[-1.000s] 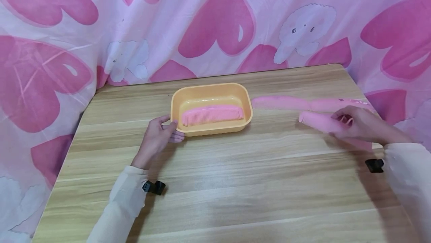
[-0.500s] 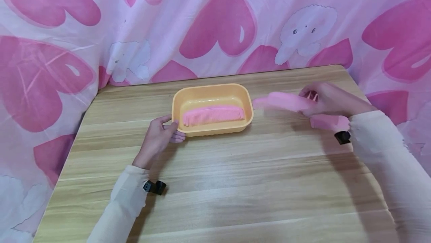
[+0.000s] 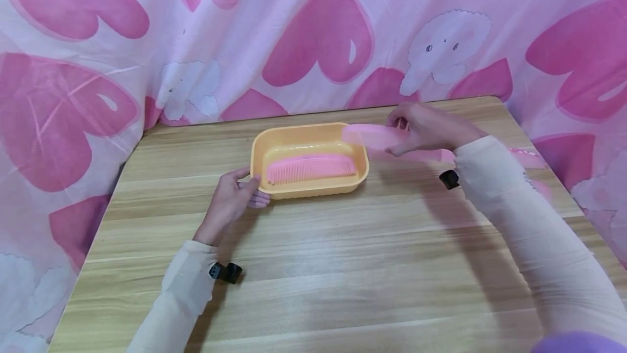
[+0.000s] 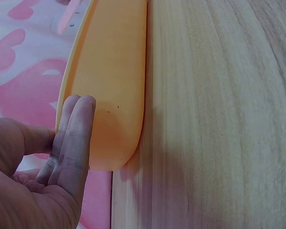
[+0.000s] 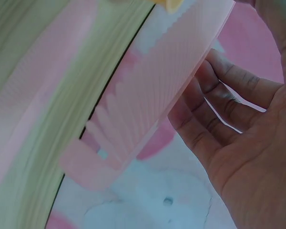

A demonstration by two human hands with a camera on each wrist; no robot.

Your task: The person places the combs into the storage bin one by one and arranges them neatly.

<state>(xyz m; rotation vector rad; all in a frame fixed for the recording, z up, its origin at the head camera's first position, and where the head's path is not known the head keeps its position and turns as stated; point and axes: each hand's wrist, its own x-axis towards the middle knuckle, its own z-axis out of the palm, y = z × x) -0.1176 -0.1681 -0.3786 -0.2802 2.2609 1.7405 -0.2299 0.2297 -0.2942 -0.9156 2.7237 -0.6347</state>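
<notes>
A yellow-orange plastic basin stands on the table with a pink comb lying inside it. My left hand grips its left end, thumb at the rim and fingers along the outer wall, as the left wrist view also shows. In my right hand is another pink comb, held by its spine. The far end of that comb reaches over the basin's right rim and is blurred. Beneath it, a pink comb lies on the table, partly hidden by the right hand and sleeve.
More pink combs lie to the right: one with a printed end, and a pink piece mostly hidden by the sleeve. A pink heart-print curtain hangs behind the wooden table. Something purple shows at the bottom right.
My right hand has carried its comb left and away from me, from the table's right side to the basin's right rim. The left hand and the basin have stayed put.
</notes>
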